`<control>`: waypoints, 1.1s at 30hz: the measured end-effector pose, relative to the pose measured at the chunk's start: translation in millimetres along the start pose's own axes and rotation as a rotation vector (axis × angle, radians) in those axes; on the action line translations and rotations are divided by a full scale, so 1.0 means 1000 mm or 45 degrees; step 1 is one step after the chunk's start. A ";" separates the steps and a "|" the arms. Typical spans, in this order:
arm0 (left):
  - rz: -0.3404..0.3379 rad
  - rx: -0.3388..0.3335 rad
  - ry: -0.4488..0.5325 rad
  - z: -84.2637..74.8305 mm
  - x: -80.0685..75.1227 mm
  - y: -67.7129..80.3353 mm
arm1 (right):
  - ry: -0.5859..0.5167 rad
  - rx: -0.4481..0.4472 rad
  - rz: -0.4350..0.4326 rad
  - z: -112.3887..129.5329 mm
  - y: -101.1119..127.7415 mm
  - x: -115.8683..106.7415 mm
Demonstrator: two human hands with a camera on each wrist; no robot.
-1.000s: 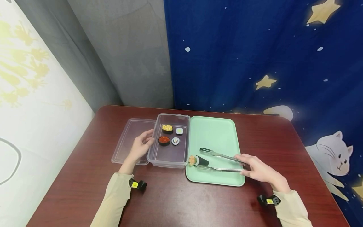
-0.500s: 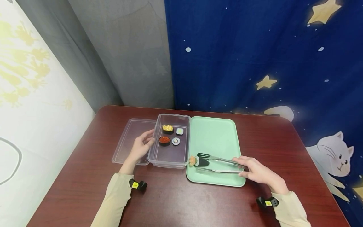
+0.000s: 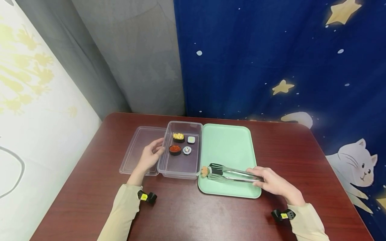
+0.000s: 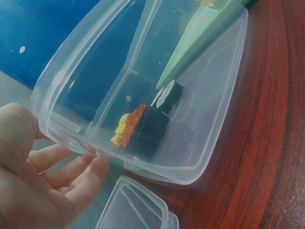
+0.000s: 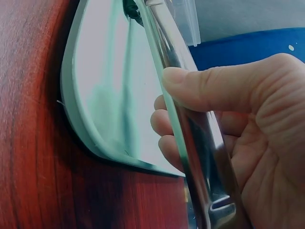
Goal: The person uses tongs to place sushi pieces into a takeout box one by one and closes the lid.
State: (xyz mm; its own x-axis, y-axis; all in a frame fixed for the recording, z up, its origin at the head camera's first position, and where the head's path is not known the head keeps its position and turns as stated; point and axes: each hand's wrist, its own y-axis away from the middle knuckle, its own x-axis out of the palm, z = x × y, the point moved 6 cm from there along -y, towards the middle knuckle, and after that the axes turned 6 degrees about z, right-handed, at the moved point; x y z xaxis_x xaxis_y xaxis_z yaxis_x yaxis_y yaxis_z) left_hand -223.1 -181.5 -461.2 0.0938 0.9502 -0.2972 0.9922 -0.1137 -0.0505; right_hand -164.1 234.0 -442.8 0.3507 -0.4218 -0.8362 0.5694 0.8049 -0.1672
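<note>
The head camera looks down and forward from above the near table edge, taking in the whole table (image 3: 75, 187) with the clear container (image 3: 181, 172) near centre and the green tray (image 3: 229, 192) just beside it at 3 o'clock. The left wrist camera sits low and very close, facing that container (image 4: 209, 157) across its near wall. The right wrist camera, equally close, looks along the metal tongs (image 5: 190, 124) toward 12 o'clock over the tray's rim (image 5: 71, 119), sharing tray and tongs (image 3: 235, 174) with the head view.
</note>
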 end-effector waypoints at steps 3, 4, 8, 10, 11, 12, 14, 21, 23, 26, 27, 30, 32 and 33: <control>-0.004 0.005 0.001 0.000 0.000 0.000 | -0.011 -0.001 -0.012 0.000 0.001 -0.001; -0.006 0.005 0.003 0.000 0.000 0.000 | -0.018 0.003 -0.017 0.000 0.002 -0.002; -0.009 0.001 0.007 0.000 0.001 0.001 | -0.042 0.035 -0.048 -0.002 0.006 -0.006; -0.009 -0.007 0.006 -0.001 0.001 0.001 | -0.041 0.048 -0.074 -0.003 0.008 -0.010; -0.007 -0.010 0.003 -0.001 0.001 0.001 | -0.040 0.052 -0.086 -0.003 0.009 -0.012; -0.007 -0.015 0.006 -0.002 0.000 0.002 | -0.037 0.055 -0.097 -0.003 0.010 -0.014; -0.001 -0.015 0.011 -0.008 0.000 0.003 | -0.016 0.052 -0.119 -0.003 0.011 -0.019; 0.019 0.000 -0.009 -0.036 0.001 0.012 | 0.079 0.020 -0.178 0.001 0.011 -0.039; 0.025 0.009 -0.021 -0.037 0.002 0.012 | 0.095 0.010 -0.189 0.003 0.009 -0.044; 0.027 0.014 -0.031 -0.038 0.001 0.012 | 0.114 0.010 -0.198 0.004 0.004 -0.051; 0.026 0.006 -0.021 -0.038 0.001 0.012 | 0.117 0.012 -0.200 0.005 0.002 -0.054; 0.024 -0.013 -0.009 -0.036 0.001 0.011 | 0.127 0.012 -0.209 0.007 -0.005 -0.060; 0.022 -0.018 0.000 -0.032 0.001 0.010 | 0.131 0.001 -0.219 0.009 -0.010 -0.064; 0.020 -0.025 0.008 -0.028 0.001 0.008 | 0.132 -0.007 -0.223 0.010 -0.013 -0.066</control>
State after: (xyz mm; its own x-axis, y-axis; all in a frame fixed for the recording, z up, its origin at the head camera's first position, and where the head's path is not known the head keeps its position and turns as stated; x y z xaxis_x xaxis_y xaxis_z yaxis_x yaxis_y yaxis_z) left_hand -212.3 -173.1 -435.6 0.1097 0.9501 -0.2922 0.9921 -0.1228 -0.0269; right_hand -187.5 247.7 -380.1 0.1676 -0.5105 -0.8434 0.6106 0.7254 -0.3177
